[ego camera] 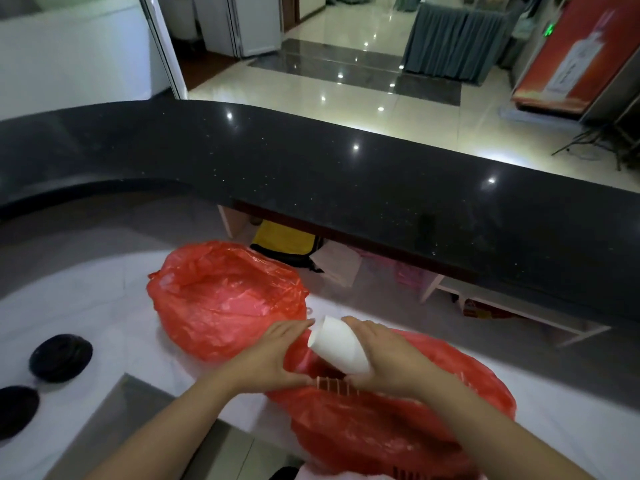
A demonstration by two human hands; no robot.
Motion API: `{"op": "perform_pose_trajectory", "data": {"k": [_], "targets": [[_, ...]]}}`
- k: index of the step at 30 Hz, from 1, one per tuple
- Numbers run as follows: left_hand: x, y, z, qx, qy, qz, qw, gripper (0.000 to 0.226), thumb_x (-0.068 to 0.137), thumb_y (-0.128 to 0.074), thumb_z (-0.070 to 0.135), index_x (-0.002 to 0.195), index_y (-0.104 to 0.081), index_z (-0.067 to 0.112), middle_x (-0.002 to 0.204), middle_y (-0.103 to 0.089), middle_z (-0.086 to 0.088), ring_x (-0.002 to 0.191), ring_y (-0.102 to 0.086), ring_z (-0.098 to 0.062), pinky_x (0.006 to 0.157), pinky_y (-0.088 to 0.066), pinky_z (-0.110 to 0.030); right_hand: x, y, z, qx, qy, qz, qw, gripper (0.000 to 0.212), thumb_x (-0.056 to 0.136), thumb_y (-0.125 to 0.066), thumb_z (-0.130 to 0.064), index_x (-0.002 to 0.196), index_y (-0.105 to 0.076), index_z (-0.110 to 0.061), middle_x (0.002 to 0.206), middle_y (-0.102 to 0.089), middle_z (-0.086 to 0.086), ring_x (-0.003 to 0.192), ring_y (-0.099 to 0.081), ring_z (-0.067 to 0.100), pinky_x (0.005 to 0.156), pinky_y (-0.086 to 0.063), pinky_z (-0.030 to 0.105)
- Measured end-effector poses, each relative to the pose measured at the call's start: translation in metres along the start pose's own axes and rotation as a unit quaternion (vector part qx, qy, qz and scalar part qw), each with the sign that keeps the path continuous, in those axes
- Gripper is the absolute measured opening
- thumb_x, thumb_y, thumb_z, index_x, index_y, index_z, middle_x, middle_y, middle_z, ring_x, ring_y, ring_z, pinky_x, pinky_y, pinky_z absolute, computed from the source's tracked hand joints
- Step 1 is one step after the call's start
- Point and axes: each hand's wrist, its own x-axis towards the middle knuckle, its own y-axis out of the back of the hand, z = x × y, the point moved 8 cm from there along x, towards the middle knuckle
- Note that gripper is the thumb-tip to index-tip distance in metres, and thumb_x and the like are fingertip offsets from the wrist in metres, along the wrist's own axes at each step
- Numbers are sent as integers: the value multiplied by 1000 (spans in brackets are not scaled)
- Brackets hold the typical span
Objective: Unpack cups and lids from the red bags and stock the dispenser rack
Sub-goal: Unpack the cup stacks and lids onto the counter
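cup stack [341, 344] | tilted, between both hands | above near red bag [398, 427]

A black counter [346, 174] curves across the middle, over a white worktop [86, 306]. Beneath the counter sit a yellow bag [284, 239], pale folded paper [337, 263] and a white shelf [519, 306]. Far right stands a red banner [571, 53]; a grey-skirted table [457, 43] is beside it on the glossy floor [346, 95].
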Motion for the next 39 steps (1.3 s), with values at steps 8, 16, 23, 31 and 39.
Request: {"op": "perform_pose_trajectory", "data": {"k": [8, 16, 23, 31, 39], "targets": [[17, 1, 45, -469, 11, 111, 876, 64, 70, -90, 41, 124, -57, 47, 118, -68, 7, 113, -66, -17, 92, -57, -39, 6, 17, -15, 45, 22, 59, 997, 97, 76, -70, -59, 155, -20, -35, 151, -39, -10, 134, -40, 14, 110, -37, 33], [12, -10, 15, -652, 100, 148, 737, 73, 61, -93, 28, 127, -62, 26, 122, -69, -12, 108, -70, -30, 84, -59, -56, -21, 14, 31, 42, -37, 5, 998, 114, 64, -71, -73, 154, -4, -50, 161, -26, -18, 144, -33, 10, 117, -34, 39], [-19, 57, -34, -657, 81, 203, 721, 54, 74, -82, 29, 124, -65, 17, 121, -70, -16, 109, -70, -33, 81, -59, -53, -21, 33, 32, -39, -40, 45, 997, 115, 62, -63, -76, 152, 6, -54, 151, -33, -15, 134, -41, 15, 110, -37, 43], [-88, 111, -102, -667, 85, 288, 683, 81, 63, -90, 37, 135, -56, 21, 132, -63, -16, 118, -66, -34, 87, -57, -56, 30, 49, -5, -68, 0, 75, 995, 107, 62, -61, -77, 150, -5, -53, 145, -38, -18, 130, -45, 14, 98, -45, 38], [-172, 112, -118, -722, 98, 501, 467, 67, 77, -76, 51, 133, -56, 19, 126, -70, -12, 110, -70, -27, 82, -61, -48, 78, 9, -113, 2, 162, 44, 986, 94, 69, -75, -57, 151, -30, -44, 134, -49, -15, 123, -49, 10, 99, -45, 30]]}}
